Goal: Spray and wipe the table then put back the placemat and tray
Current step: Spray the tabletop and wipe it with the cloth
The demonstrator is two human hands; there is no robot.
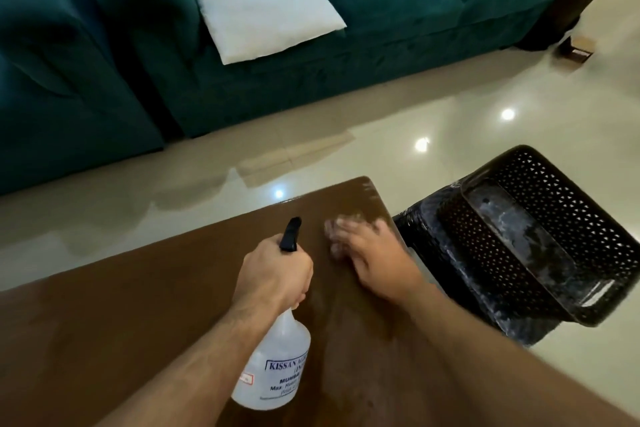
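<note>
Wiping near the far right corner of the brown table (138,322), with the right hand (372,255) pressed flat on the surface, fingers (341,224) spread and blurred over something pale, likely a cloth or tissue (334,220), though too smeared to be telling for certain. Gripping the spray bottle (273,367) in the left hand (273,269), fingers curled tight around the neck just below the black nozzle (291,234), nozzle pointing away toward the far table edge, clear body hanging down toward the tabletop. Not telling whether the bottle base is touching the wood or hovering just above it.

Looking bare across the visible tabletop: no placemat and no tray showing anywhere in this view, so both are still needing to go back. Judging the step as the wipe, with the return of the 2 items not yet begun.

Sitting just beside the table's right edge, a black perforated plastic chair (540,239), close to the wiping hand. Lying beyond, a glossy pale floor (450,114), a green sofa (346,28) and 1 white cushion (256,0).

Risking a few things from here: sweeping the pale wipe off the near corner and onto the floor, since the hand is working right at the edge; knocking knuckles against the chair on a wide stroke; squeezing the trigger by accident and sending mist past the table onto the shiny floor, making it slippery; leaving the left part of the table unwiped while attention is staying at 1 corner.
</note>
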